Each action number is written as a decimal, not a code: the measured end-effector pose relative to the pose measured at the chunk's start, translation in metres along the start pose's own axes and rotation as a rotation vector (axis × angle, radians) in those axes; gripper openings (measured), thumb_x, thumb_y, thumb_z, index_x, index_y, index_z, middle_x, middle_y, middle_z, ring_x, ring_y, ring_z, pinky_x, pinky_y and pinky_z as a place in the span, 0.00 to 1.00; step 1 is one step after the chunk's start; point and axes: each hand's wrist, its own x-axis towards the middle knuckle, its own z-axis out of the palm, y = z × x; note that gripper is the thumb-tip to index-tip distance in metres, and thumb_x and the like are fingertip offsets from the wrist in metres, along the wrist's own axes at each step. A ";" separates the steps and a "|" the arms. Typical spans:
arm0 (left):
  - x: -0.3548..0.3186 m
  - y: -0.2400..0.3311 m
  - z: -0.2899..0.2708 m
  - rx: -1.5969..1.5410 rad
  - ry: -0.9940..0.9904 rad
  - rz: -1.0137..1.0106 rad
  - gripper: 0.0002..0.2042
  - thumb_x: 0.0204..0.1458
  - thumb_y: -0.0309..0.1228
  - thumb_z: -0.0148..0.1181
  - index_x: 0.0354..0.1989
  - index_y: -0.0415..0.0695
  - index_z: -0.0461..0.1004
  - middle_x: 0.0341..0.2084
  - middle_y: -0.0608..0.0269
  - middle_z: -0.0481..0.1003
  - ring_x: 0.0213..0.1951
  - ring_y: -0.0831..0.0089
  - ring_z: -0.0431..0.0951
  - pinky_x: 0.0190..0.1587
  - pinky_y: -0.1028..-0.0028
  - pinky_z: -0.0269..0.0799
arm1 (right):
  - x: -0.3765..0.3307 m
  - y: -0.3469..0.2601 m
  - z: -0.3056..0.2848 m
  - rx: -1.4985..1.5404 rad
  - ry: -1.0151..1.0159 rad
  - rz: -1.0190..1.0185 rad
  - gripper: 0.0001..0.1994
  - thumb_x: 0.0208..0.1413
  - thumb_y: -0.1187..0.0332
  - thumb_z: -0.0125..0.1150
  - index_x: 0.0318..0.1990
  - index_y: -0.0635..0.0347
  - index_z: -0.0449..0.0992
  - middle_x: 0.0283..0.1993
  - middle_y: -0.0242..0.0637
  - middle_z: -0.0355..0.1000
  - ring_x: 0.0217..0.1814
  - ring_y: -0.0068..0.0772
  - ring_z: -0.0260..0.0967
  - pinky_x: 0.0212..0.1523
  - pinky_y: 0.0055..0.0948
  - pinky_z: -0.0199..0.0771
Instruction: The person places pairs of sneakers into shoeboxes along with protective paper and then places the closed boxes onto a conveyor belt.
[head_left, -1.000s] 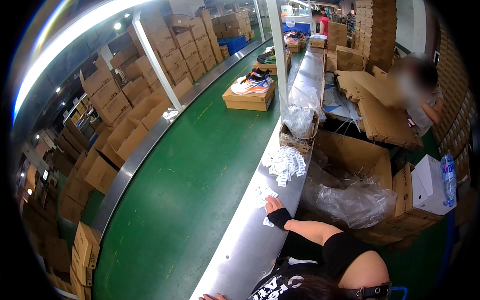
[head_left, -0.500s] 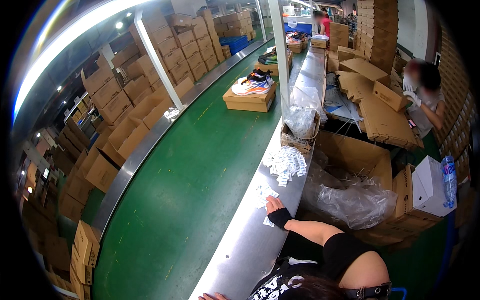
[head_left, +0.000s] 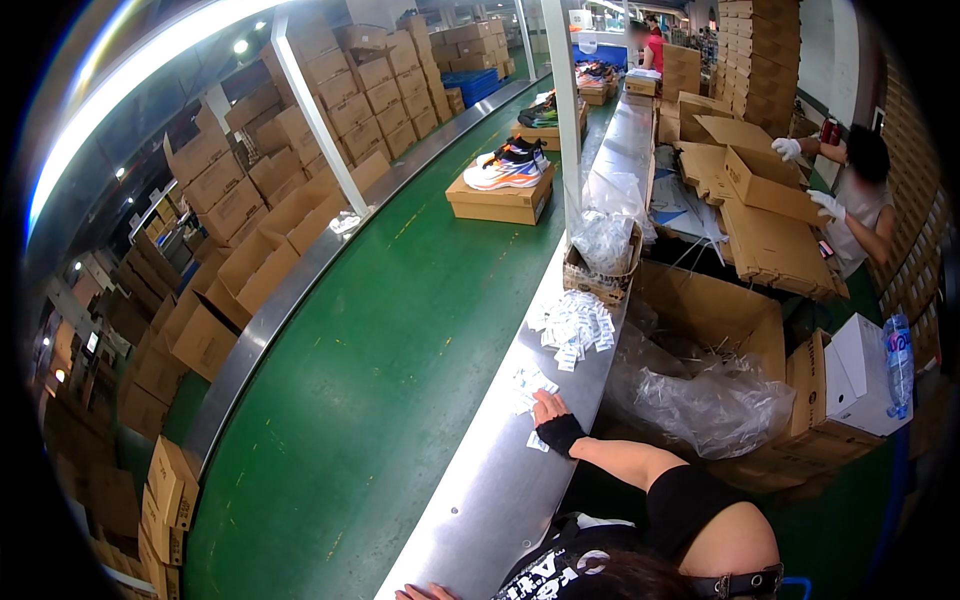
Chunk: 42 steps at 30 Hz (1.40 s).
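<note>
My right hand [head_left: 550, 410], in a black wristband, lies on the metal ledge [head_left: 450, 480] beside the green belt. Its fingers are stretched out at the edge of a few small white packets [head_left: 532, 384]; another packet [head_left: 538, 441] lies by the wrist. Farther up the ledge is a bigger heap of the same packets [head_left: 574, 325]. At the lower edge of the picture, only the fingers of my left hand [head_left: 425, 593] show, flat and apart on the ledge. Neither hand appears to hold anything.
On the green belt [head_left: 360, 370] stands a brown shoebox [head_left: 500, 202] with colourful running shoes [head_left: 505, 168] on top; more follow behind. A white post [head_left: 563, 120] rises beside the ledge. To the right are a carton with plastic film [head_left: 700, 400] and a co-worker [head_left: 868, 205] handling a carton [head_left: 765, 180].
The co-worker's gloved hands have moved apart, and the carton before them now stands more open. My own hands and the shoebox on the belt look unmoved.
</note>
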 end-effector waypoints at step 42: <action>0.000 -0.004 0.008 0.012 0.089 0.093 0.26 0.50 0.46 0.39 0.52 0.39 0.61 0.52 0.50 0.59 0.56 0.56 0.53 0.52 0.53 0.49 | -0.003 0.003 0.008 0.030 -0.006 0.046 0.05 0.47 0.73 0.46 0.32 0.61 0.63 0.47 0.43 0.61 0.55 0.40 0.56 0.55 0.40 0.53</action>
